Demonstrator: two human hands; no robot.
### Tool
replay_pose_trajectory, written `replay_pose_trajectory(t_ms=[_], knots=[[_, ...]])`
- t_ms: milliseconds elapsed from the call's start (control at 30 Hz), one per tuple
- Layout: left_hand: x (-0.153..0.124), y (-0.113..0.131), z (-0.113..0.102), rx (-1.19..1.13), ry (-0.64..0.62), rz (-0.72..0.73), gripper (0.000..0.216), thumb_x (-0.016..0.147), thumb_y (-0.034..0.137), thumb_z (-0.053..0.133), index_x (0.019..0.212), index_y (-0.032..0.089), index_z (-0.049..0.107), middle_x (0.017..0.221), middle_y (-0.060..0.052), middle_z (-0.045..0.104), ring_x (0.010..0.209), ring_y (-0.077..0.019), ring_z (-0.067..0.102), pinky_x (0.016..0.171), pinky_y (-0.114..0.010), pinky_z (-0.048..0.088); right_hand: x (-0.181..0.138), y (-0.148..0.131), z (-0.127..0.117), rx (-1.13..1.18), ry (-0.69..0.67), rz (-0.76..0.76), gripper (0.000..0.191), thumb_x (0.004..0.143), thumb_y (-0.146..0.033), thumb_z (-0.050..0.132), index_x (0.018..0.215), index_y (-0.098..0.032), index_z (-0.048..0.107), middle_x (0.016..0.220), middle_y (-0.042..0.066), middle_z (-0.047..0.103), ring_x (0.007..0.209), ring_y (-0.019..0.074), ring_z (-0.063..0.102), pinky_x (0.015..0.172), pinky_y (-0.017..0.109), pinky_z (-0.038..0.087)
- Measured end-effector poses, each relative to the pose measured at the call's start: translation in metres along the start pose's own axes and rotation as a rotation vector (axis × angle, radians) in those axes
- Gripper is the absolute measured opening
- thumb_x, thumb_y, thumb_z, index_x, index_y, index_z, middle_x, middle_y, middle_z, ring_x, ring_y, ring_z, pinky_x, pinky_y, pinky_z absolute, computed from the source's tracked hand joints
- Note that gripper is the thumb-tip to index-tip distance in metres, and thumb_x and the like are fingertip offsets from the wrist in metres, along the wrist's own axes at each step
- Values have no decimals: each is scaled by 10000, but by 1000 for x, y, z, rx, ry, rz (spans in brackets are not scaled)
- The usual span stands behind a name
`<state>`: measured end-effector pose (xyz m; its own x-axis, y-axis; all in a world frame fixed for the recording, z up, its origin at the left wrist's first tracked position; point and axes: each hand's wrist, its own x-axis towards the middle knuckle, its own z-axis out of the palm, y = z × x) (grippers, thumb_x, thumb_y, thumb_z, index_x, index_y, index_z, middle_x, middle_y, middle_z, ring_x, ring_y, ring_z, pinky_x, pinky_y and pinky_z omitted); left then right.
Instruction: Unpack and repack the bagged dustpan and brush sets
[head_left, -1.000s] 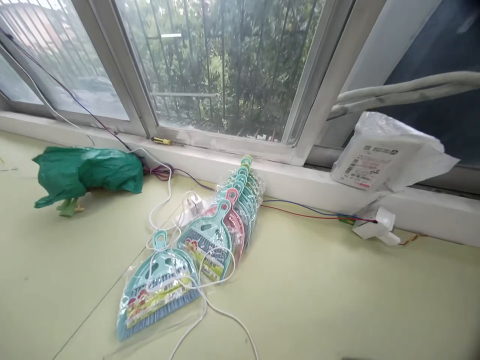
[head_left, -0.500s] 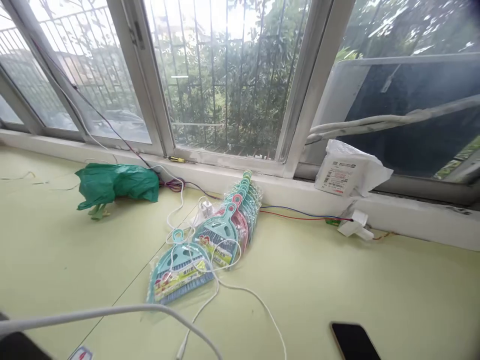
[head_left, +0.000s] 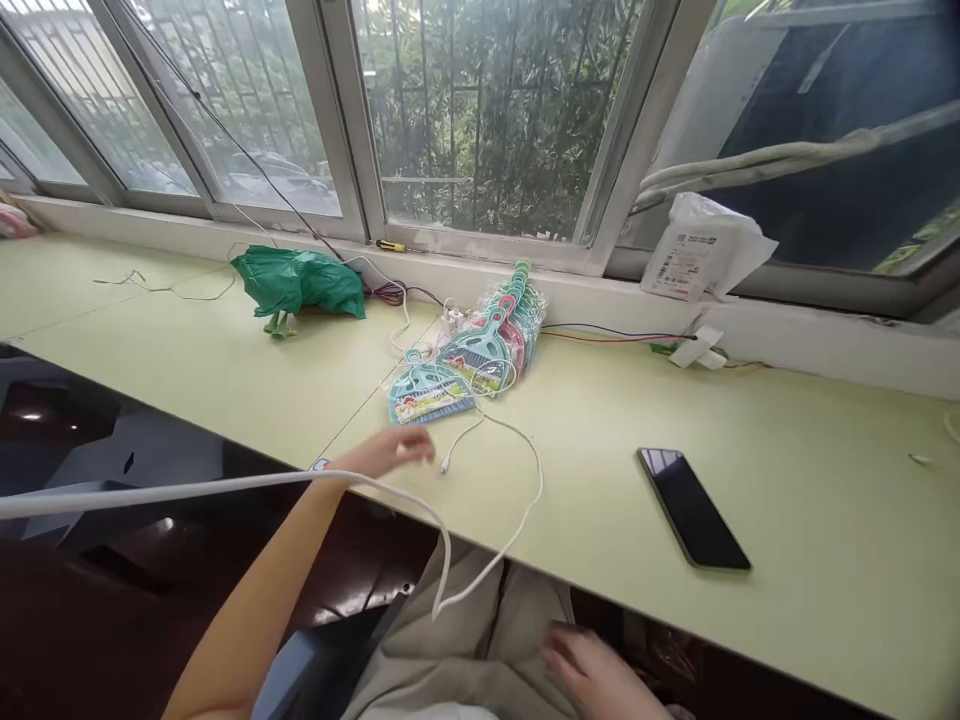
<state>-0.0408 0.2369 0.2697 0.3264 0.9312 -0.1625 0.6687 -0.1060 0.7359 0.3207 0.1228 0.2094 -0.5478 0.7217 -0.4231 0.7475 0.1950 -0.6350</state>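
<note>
Two bare hands have come into view, so I can place each. The left hand (head_left: 384,453), fingers loosely apart, is just beside the clear-wrapped, light-blue plastic dustpan set (head_left: 429,398). I can't tell the blurry right hand (head_left: 589,662)'s grip.

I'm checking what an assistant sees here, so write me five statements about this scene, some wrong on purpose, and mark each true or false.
1. The phone lies on the table, to the right of the dustpan sets. True.
2. The left hand is nearer the dustpan sets than the right hand is. True.
3. The right hand is holding the phone. False: it is down by the lap, apart from the phone.
4. The green bag lies to the left of the dustpan sets. True.
5. The phone touches the dustpan sets. False: a stretch of bare table separates them.
</note>
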Motion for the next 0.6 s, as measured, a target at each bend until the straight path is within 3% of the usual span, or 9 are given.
replay_pose_trajectory(t_ms=[33, 100, 167, 200, 300, 367, 467, 533, 600], knots=[[13, -9, -6, 79, 211, -75, 366, 916, 472, 405, 1040, 214, 633, 1056, -78, 657, 1043, -227, 572, 943, -355, 428, 8, -5, 0, 17, -20, -23, 183, 931, -327, 496, 978, -294, 669, 1008, 34, 679, 947, 174, 631, 844, 305, 496], [43, -32, -11, 247, 551, -302, 395, 915, 433, 413, 1186, 192, 570, 1203, -140, 583, 1209, -289, 474, 1010, -433, 367, 25, -19, -3, 91, -114, -241, 228, 911, -316, 493, 1067, -268, 651, 1030, 24, 687, 994, 186, 620, 903, 312, 462], [69, -53, -14, 332, 677, -505, 585, 838, 455, 558, 1315, 130, 463, 1333, -225, 462, 1309, -371, 358, 1017, -486, 340, 42, -32, -11, 107, -117, -376, 245, 895, -305, 494, 1089, -258, 636, 1039, 24, 685, 967, 184, 620, 887, 309, 463], [78, -62, -17, 314, 686, -564, 727, 789, 481, 621, 1365, 98, 398, 1362, -259, 413, 1311, -392, 351, 1007, -481, 349, 51, -38, -18, 102, -97, -415, 259, 893, -305, 496, 1115, -262, 623, 1072, 28, 676, 982, 186, 615, 902, 316, 458], [87, -78, -30, 162, 615, -555, 1167, 589, 467, 812, 1462, 31, 173, 1379, -314, 363, 1244, -390, 446, 980, -408, 386, 79, -45, -44, 163, -92, -499, 359, 904, -307, 471, 1258, -277, 518, 1166, 41, 635, 1018, 175, 611, 920, 320, 469], [78, -82, -38, 73, 591, -523, 1302, 468, 429, 880, 1468, 37, 144, 1276, -267, 494, 1213, -381, 477, 967, -396, 401, 98, -43, -63, 84, -52, -554, 406, 904, -319, 471, 1307, -270, 480, 1224, 62, 607, 1080, 185, 589, 951, 343, 459], [51, -84, -41, -90, 606, -487, 1261, 394, 426, 898, 1429, 77, 266, 1122, -181, 608, 1103, -355, 553, 886, -383, 453, 123, -34, -92, -293, 175, -572, 612, 823, -308, 590, 1402, -266, 395, 1411, 104, 473, 1304, 264, 426, 1084, 474, 320], [30, -83, -34, -174, 596, -469, 1096, 381, 412, 898, 1325, 107, 434, 1090, -150, 632, 1079, -337, 571, 864, -361, 466, 141, -27, -110, -529, 298, -519, 732, 784, -294, 643, 1444, -295, 328, 1477, 100, 402, 1368, 311, 341, 1101, 588, 221], [11, -78, -25, -294, 505, -439, 851, 411, 405, 881, 1163, 149, 575, 1013, -100, 670, 1038, -317, 595, 832, -348, 484, 160, -20, -129, -749, 381, -511, 778, 725, -204, 699, 1424, -289, 367, 1466, 112, 422, 1368, 334, 337, 1093, 612, 198]])
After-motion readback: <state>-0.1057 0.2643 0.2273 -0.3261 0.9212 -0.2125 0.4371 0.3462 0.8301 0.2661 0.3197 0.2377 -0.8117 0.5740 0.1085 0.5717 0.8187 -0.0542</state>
